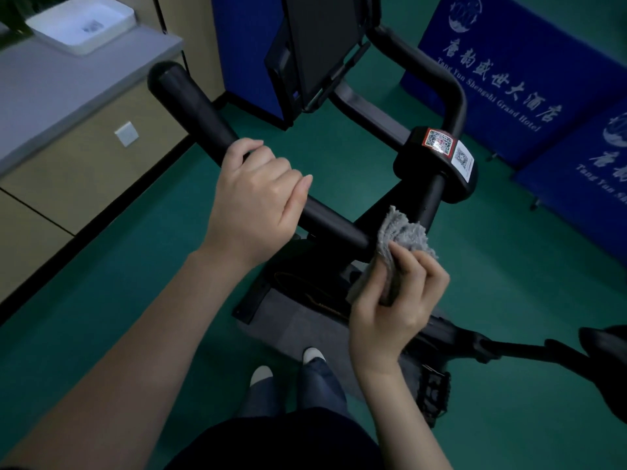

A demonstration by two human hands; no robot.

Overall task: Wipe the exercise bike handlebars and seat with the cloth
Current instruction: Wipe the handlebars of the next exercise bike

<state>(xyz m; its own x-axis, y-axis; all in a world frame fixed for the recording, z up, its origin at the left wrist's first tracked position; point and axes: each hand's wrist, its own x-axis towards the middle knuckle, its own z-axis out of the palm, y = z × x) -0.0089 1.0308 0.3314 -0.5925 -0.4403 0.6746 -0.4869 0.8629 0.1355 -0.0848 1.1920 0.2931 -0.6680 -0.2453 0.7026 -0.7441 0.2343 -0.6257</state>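
The black exercise bike's left handlebar (193,106) runs from upper left down toward the centre stem. My left hand (258,195) is wrapped around its middle. My right hand (397,303) holds a bunched grey cloth (403,235), pressed against the inner end of that bar next to the stem. The right handlebar (437,79) curves away at the upper right. A clamp block with QR stickers (441,154) sits on the stem. The black seat (607,347) shows only partly at the right edge.
A grey counter (61,93) with a white basin (81,25) stands at the left over beige cabinets. Blue hotel banners (515,69) lean at the right. The bike's console (319,45) rises ahead. A pedal (434,391) and my shoes (261,373) are on the green floor below.
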